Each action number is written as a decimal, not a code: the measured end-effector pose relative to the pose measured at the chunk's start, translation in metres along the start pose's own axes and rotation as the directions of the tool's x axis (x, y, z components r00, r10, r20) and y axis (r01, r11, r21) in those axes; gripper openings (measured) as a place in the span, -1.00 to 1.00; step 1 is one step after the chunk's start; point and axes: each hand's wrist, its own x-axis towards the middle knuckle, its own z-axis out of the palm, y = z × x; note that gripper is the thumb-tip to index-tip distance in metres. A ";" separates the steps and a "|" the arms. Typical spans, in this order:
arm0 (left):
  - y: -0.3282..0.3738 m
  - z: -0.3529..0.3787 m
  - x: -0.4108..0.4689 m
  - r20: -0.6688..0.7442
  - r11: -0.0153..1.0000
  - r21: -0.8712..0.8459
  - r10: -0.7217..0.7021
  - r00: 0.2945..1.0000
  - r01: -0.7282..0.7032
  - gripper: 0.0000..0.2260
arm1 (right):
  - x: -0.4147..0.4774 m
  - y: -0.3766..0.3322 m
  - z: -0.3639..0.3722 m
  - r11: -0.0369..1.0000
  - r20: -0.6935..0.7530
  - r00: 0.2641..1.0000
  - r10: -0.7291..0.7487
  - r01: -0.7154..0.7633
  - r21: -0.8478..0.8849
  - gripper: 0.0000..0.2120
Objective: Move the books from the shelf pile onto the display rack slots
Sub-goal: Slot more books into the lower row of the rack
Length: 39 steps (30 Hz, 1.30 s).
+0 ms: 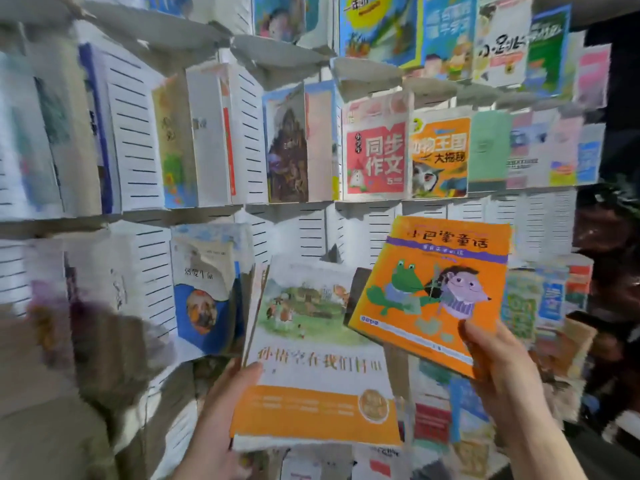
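My left hand (221,407) holds a stack of books by its left edge; the top one is a white book with a village picture and an orange band (311,362). My right hand (502,368) grips the lower right corner of an orange book with a green frog on its cover (433,292), lifted and tilted in front of the white slotted display rack (377,230). Behind that orange book the rack's slotted panels are bare. A blue and white book (204,289) stands in the rack to the left of the stack.
The rack's middle row holds a red and white book (375,154), an orange animal book (440,154) and others. More books fill the top row (446,32). Stacked books (540,299) lie at the lower right. A blurred brown shape (114,344) is at the left.
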 end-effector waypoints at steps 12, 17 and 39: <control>0.008 0.009 0.019 -0.030 0.992 -0.121 -0.034 0.999 0.030 -0.23 | 0.120 0.050 0.011 0.952 0.103 0.994 -0.038 0.067 -0.298 -0.78; 0.006 0.022 0.009 -0.075 0.986 -0.157 -0.071 0.995 0.059 -0.47 | 0.141 0.093 0.042 0.974 0.240 0.964 0.110 -0.057 -0.218 -0.75; 0.009 0.062 -0.019 -0.254 0.951 -0.289 0.033 0.967 -0.109 -0.72 | 0.212 0.190 0.100 0.365 0.101 0.958 0.269 -0.005 -0.931 -0.58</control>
